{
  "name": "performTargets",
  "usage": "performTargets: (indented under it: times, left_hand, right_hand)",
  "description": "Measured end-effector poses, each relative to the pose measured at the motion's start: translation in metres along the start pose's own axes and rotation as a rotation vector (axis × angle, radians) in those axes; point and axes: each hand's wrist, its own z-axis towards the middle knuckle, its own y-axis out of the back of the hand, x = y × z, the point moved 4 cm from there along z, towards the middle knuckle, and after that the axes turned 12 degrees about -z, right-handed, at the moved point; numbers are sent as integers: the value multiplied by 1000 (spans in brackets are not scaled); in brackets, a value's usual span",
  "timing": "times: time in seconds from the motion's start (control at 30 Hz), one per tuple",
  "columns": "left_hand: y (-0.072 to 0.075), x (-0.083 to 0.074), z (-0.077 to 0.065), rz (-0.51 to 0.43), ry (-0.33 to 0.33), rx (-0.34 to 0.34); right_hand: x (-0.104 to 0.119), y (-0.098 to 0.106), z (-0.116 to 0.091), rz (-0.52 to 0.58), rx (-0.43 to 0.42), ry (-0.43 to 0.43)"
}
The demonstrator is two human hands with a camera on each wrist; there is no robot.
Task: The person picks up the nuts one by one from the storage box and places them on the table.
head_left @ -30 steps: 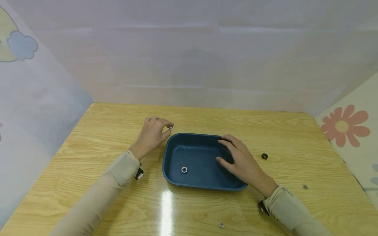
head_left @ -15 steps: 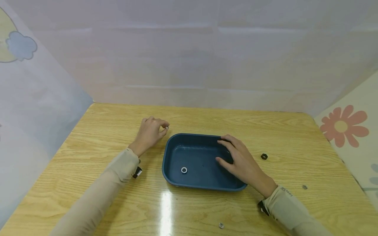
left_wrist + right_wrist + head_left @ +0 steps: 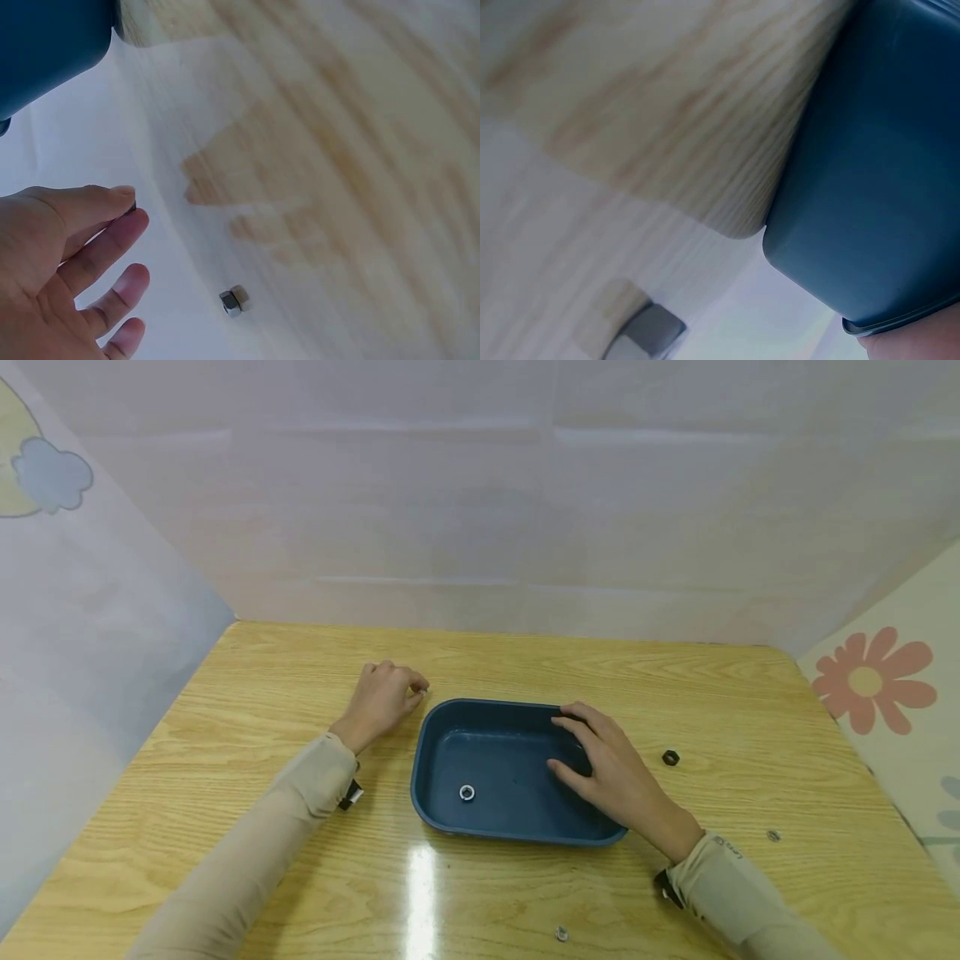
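In the head view my left hand [image 3: 381, 700] is beyond the tray's far left corner, pinching a small metal nut [image 3: 423, 692] between thumb and index finger. The fingers mostly hide that nut; only a dark edge shows in the left wrist view. My right hand [image 3: 613, 768] rests over the right end of the dark blue tray [image 3: 517, 838], fingers spread and loosely bent, thumb inside. A silver ring-like nut [image 3: 467, 792] lies in the tray, left of centre. On the table near my left fingers stands a hex nut [image 3: 232, 301].
To the right of the tray lies a black hex nut [image 3: 671, 757], with a small silver nut [image 3: 773, 836] farther right. Another small silver nut [image 3: 562, 933] is near the front of the wooden table [image 3: 300, 877]. A wall sheet rises behind the table.
My left hand has drawn a little to the left, away from the tray, then dipped slightly with the nut. The right hand and tray stay put.
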Motion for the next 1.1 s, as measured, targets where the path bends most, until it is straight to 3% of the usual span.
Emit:
performTargets:
  times: [0.23, 1.1]
  left_hand:
    - [-5, 3, -1, 28, 29, 73]
    - [-8, 0, -3, 38, 35, 140]
  right_hand:
    - [1, 0, -1, 0, -10, 7]
    - [1, -1, 0, 7, 5, -8]
